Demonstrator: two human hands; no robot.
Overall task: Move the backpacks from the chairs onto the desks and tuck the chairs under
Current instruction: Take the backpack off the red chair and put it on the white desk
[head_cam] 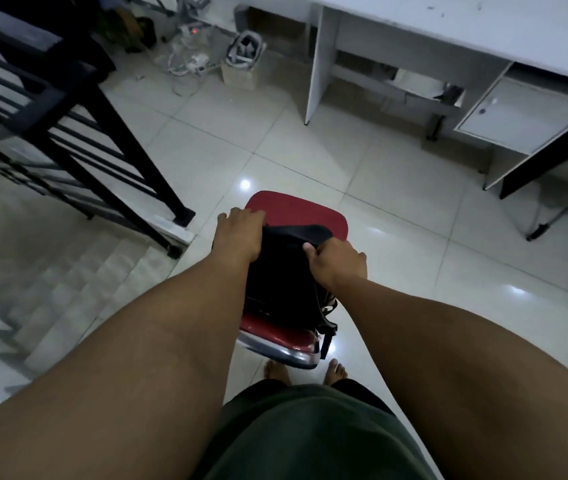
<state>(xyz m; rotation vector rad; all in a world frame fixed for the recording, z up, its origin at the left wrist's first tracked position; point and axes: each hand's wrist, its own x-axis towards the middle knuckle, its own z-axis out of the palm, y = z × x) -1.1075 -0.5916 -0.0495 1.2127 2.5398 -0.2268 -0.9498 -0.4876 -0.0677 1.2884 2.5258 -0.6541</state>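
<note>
A soft black fabric backpack (286, 268) lies on the red padded chair (313, 216) in the near middle. Its top is gripped by the left hand (239, 233) and pinched by the right hand (336, 263). It should be lifted straight up, straps kept clear, before being carried to the white table (483, 36) at far right.

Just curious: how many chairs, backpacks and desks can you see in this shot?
Red chairs: 1
Black backpacks: 1, lying on that chair with both hands on it
White desks: 1
Total: 3
</note>
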